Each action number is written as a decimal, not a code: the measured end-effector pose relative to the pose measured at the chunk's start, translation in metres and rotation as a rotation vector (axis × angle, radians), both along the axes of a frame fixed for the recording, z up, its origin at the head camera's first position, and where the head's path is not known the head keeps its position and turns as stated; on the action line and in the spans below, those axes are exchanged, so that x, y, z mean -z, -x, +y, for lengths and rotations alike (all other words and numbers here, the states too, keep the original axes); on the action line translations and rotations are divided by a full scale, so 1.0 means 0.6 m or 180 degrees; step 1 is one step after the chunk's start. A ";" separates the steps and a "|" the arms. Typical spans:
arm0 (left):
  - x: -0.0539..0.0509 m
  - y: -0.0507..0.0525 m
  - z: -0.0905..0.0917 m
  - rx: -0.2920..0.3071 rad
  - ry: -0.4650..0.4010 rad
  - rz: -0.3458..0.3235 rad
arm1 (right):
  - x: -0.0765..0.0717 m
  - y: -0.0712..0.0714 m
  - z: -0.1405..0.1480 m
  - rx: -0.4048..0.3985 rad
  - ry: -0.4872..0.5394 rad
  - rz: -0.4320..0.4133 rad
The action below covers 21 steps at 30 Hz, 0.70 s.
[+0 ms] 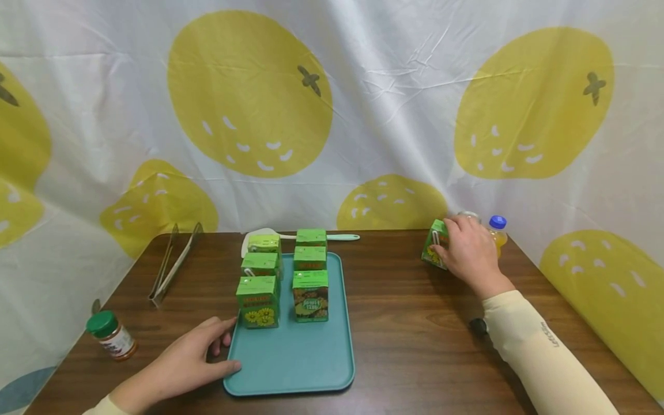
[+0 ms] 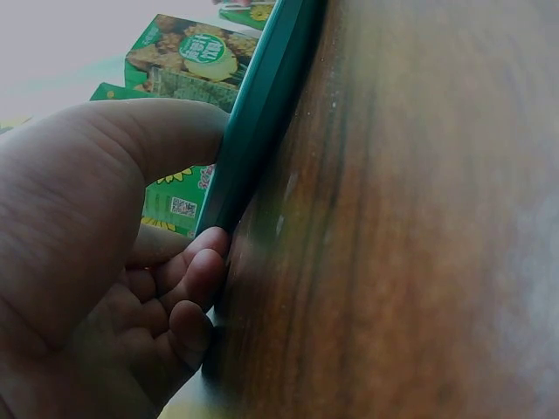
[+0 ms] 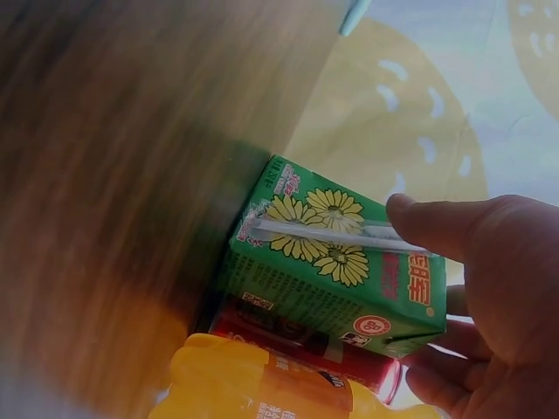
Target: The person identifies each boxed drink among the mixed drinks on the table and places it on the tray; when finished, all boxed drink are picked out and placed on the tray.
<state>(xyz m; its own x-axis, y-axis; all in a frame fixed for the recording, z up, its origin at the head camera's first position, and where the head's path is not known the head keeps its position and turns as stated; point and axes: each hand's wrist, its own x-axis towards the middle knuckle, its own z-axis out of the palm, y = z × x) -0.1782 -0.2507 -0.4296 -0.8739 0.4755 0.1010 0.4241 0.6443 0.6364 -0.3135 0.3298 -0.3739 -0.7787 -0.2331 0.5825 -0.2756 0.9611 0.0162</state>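
Observation:
My right hand [image 1: 471, 251] holds a green drink carton [image 1: 433, 245] with a straw on its side, at the table's back right. In the right wrist view, the thumb lies against the top end of the carton [image 3: 327, 249], with the other fingers on its far side. My left hand [image 1: 194, 354] grips the left rim of a teal tray [image 1: 295, 366]. In the left wrist view, the thumb is over the tray's rim [image 2: 258, 131] and the curled fingers are outside it. Several green drink cartons [image 1: 259, 302] stand upright on the tray in two columns.
Beside the right hand stand an orange drink bottle [image 1: 498, 233] with a blue cap and a red can [image 3: 306, 340]. A spatula [image 1: 342, 237] lies behind the tray. Metal tongs [image 1: 176, 268] and a green-capped spice jar [image 1: 111, 334] are on the left. A printed cloth hangs behind.

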 end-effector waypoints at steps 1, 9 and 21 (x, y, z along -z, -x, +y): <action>0.000 0.000 0.000 0.0003 -0.0005 0.0011 | 0.000 0.000 0.000 0.0002 -0.0009 0.0009; -0.001 -0.001 0.000 -0.0005 -0.0012 -0.0026 | 0.000 -0.003 -0.004 0.0065 -0.0079 -0.0001; -0.001 -0.001 0.000 -0.0003 -0.0010 -0.0005 | 0.001 0.000 -0.001 -0.0021 -0.0077 0.0030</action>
<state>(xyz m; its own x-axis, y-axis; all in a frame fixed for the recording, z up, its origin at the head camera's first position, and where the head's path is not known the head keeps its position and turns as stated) -0.1779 -0.2504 -0.4293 -0.8745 0.4744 0.1009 0.4224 0.6428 0.6390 -0.3136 0.3291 -0.3744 -0.7716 -0.2522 0.5840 -0.2816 0.9586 0.0420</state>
